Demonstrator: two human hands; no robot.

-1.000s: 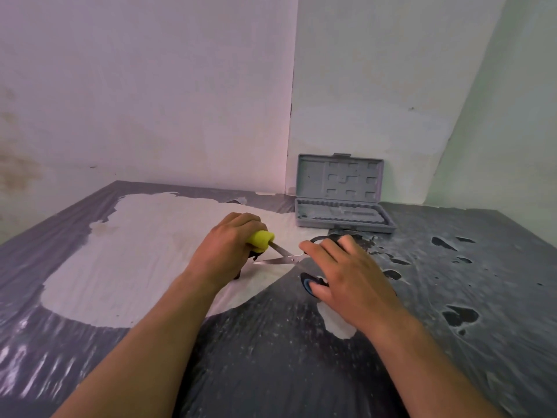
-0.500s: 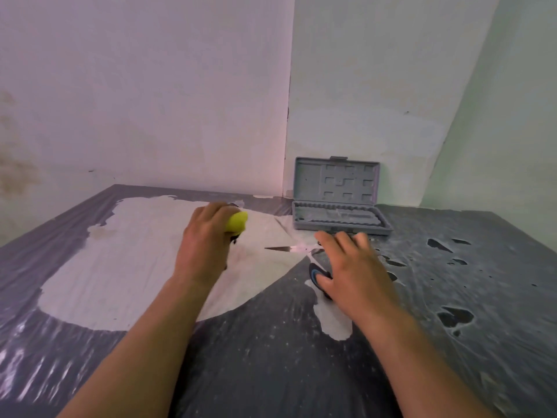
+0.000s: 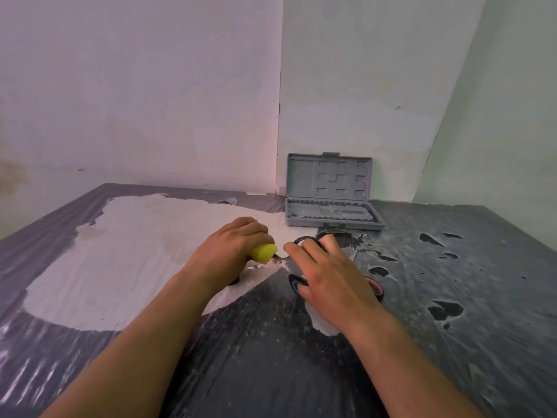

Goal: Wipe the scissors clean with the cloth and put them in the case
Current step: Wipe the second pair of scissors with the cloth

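Note:
The scissors [image 3: 301, 240] lie flat on the table, blades pointing left, their dark handles mostly hidden under my right hand [image 3: 330, 277]. That hand lies on the handles with straight fingers and presses them down. My left hand [image 3: 230, 251] grips a yellow cloth [image 3: 263, 252] bunched in its fist, and the cloth sits on the blades close to the pivot. The grey plastic case [image 3: 331, 217] stands open just beyond the hands, its lid leaning against the back wall.
The table [image 3: 271, 357] has a dark worn top with a large pale peeled patch [image 3: 120, 260] on the left. Walls close it in at the back and at the right. Small dark holes [image 3: 444, 310] dot the surface on the right.
My left hand drew the cloth off the blades to the left, then came back right onto them near the pivot. My right hand stayed on the handles.

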